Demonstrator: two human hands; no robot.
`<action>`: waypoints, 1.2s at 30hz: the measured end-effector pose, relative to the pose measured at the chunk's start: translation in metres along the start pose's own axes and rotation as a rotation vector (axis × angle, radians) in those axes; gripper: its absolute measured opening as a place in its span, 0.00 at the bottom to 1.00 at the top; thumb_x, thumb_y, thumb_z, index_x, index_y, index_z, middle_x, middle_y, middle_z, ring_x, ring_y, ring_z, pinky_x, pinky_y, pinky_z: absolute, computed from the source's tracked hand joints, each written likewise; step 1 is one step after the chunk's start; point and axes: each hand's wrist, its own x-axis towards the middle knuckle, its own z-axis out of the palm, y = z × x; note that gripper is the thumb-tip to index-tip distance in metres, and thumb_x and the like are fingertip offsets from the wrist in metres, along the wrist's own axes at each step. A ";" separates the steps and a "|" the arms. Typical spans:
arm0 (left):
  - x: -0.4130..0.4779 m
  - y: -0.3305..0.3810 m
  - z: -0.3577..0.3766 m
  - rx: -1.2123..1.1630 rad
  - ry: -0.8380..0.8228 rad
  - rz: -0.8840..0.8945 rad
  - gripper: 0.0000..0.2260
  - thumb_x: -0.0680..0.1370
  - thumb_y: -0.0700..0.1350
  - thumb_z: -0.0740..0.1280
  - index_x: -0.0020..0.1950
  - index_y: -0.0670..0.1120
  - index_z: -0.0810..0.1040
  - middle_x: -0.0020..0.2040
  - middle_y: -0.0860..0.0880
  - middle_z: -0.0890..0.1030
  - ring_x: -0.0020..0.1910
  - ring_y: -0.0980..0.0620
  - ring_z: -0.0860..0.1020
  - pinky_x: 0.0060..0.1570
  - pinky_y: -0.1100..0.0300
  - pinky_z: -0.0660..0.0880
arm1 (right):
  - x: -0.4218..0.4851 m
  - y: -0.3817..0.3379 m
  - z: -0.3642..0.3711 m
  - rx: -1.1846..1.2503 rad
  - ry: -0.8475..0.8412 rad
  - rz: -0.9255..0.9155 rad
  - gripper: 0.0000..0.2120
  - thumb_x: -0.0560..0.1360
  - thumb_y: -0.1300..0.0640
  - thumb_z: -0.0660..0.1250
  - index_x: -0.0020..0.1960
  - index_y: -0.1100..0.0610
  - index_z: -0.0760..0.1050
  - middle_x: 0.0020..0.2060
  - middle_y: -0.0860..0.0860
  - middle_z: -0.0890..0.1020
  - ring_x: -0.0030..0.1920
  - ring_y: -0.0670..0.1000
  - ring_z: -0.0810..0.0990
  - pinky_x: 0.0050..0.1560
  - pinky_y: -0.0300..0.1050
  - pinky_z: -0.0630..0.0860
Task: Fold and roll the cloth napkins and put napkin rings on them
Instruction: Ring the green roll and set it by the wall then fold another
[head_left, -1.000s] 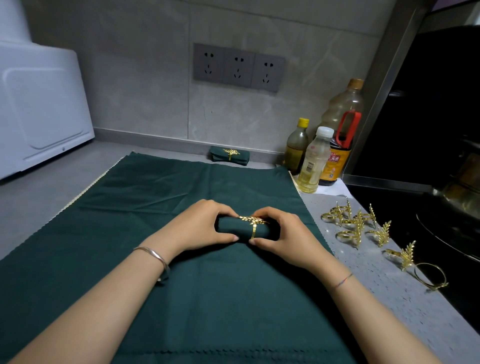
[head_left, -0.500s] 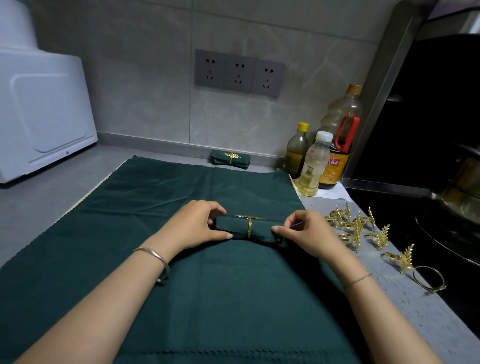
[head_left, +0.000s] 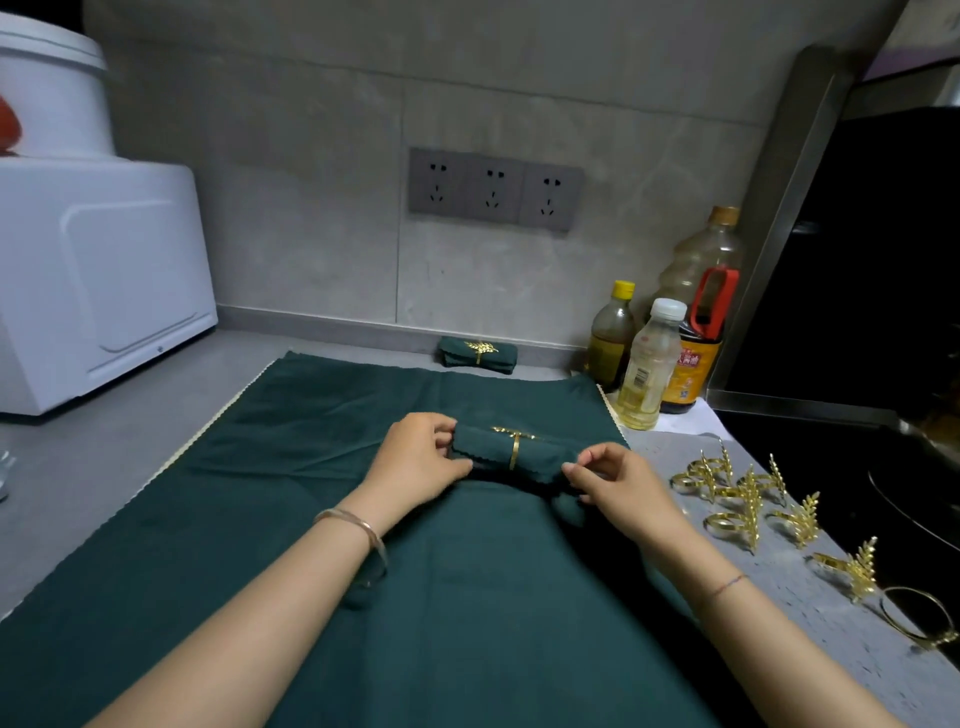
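Note:
A rolled dark green napkin (head_left: 485, 453) lies across a flat green cloth (head_left: 322, 545), with a gold leaf ring (head_left: 514, 447) around its middle. My left hand (head_left: 418, 460) pinches the roll's left end. My right hand (head_left: 618, 486) pinches its right end with thumb and fingers. A second rolled napkin with a gold ring (head_left: 479, 354) rests against the back wall. Several loose gold leaf rings (head_left: 748, 499) lie on the grey counter to the right.
Three bottles (head_left: 649, 364) stand at the back right, beside a black stove (head_left: 857, 441). A white appliance (head_left: 93, 280) fills the left side. Wall sockets (head_left: 493, 188) sit above the counter.
My hands have slid apart from the ring to the two ends of the roll, which now lies longer and a little farther away. The view has tilted up.

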 end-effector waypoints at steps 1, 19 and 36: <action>0.013 0.003 -0.005 -0.060 -0.002 0.004 0.11 0.69 0.35 0.69 0.44 0.51 0.80 0.45 0.52 0.84 0.48 0.53 0.82 0.56 0.56 0.76 | 0.011 -0.008 0.004 0.042 0.012 -0.014 0.08 0.72 0.61 0.71 0.39 0.54 0.72 0.40 0.51 0.81 0.45 0.51 0.79 0.56 0.54 0.75; 0.197 -0.058 0.017 0.030 -0.143 -0.156 0.28 0.78 0.42 0.62 0.76 0.43 0.56 0.70 0.45 0.69 0.63 0.50 0.70 0.56 0.66 0.64 | 0.217 0.002 0.084 0.085 -0.016 0.037 0.15 0.76 0.65 0.62 0.61 0.62 0.68 0.56 0.55 0.78 0.51 0.49 0.76 0.50 0.36 0.71; 0.131 -0.065 0.025 0.764 -0.266 -0.106 0.38 0.77 0.68 0.46 0.78 0.46 0.44 0.78 0.49 0.44 0.77 0.49 0.42 0.74 0.48 0.39 | 0.157 0.025 0.058 -0.955 -0.174 -0.063 0.31 0.81 0.40 0.46 0.77 0.57 0.50 0.77 0.51 0.50 0.77 0.49 0.47 0.75 0.47 0.45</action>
